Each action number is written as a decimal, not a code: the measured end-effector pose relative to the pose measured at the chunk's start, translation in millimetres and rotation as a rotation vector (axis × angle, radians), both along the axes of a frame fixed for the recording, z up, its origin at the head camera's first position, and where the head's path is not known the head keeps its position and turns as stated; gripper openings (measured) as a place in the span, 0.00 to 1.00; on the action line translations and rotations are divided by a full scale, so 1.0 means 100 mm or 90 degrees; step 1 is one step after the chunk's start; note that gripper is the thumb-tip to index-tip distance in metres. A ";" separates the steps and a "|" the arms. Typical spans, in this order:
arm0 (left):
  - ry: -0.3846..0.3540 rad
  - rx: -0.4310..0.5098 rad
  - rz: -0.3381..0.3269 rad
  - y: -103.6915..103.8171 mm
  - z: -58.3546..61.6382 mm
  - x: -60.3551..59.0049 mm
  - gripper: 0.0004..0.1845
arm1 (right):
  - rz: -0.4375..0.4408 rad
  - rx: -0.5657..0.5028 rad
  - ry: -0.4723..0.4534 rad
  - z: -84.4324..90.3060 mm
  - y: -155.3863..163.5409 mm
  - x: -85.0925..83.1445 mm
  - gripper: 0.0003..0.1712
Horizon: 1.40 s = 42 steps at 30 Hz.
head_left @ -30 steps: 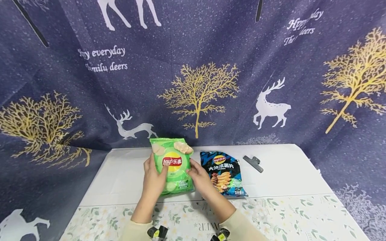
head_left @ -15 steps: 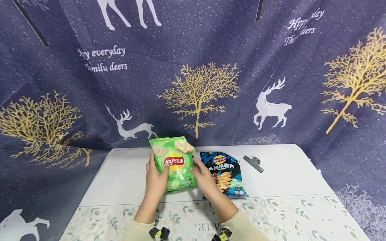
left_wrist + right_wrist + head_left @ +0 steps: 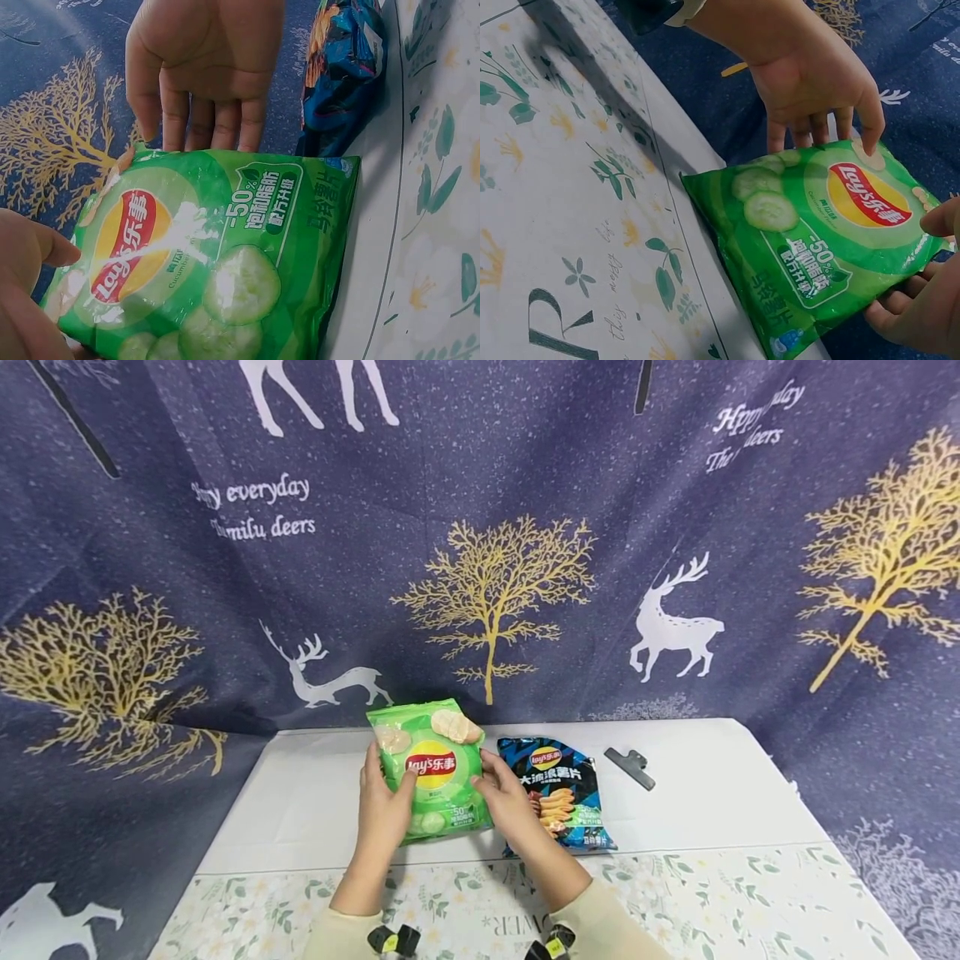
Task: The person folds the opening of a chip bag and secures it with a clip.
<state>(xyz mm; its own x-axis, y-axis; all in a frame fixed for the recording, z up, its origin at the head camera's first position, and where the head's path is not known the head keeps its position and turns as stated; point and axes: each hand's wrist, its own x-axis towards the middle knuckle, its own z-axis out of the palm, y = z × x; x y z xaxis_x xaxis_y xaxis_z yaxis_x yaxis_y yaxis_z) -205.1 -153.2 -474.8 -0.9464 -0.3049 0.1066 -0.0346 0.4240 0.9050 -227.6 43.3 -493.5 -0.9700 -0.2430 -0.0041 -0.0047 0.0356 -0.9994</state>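
Both hands hold the green Lay's cucumber chip bag (image 3: 432, 770) up off the tabletop (image 3: 697, 802), face toward the person. The left hand (image 3: 384, 806) grips the bag's left edge, thumb curled over the front beside the logo and fingers behind. The right hand (image 3: 504, 802) grips the right edge the same way, thumb on the front and fingers wrapped behind; the right wrist view shows those fingers curled under the lower corner of the pack.

As for progress, the bag is picked up and held between the hands, tilted slightly, and its top seam looks unopened, though the seam is too small to be sure. Nothing has been done to it that shows.

Just to the right of the right hand, a blue Lay's wavy chip bag (image 3: 558, 789) lies flat and untouched. Farther right of that hand lies a grey bag clip (image 3: 630, 767), well apart from both hands and not taken up.
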 end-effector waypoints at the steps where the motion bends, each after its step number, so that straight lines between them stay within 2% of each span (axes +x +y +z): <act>1: -0.003 -0.002 0.000 0.00 0.01 0.00 0.46 | 0.001 -0.001 -0.001 0.00 0.00 0.00 0.34; 5: -0.007 -0.007 0.003 -0.01 0.02 0.01 0.46 | 0.004 -0.016 -0.011 0.00 0.00 -0.01 0.35; 14: 0.014 -0.013 0.015 -0.01 0.05 0.01 0.45 | 0.007 -0.035 -0.023 0.00 0.00 -0.01 0.34; 26: 0.010 -0.020 0.016 -0.02 0.06 0.03 0.42 | -0.026 0.010 0.020 -0.02 -0.01 -0.01 0.28; 37: 0.016 -0.037 0.024 -0.04 0.11 0.04 0.42 | -0.035 0.011 0.031 -0.06 -0.02 -0.01 0.25; 40: 0.023 -0.047 0.040 -0.08 0.15 0.05 0.42 | -0.035 0.005 0.034 -0.05 -0.02 -0.01 0.25; 42: 0.043 -0.053 0.058 -0.11 0.17 0.06 0.41 | -0.035 0.002 0.036 -0.04 -0.02 -0.01 0.25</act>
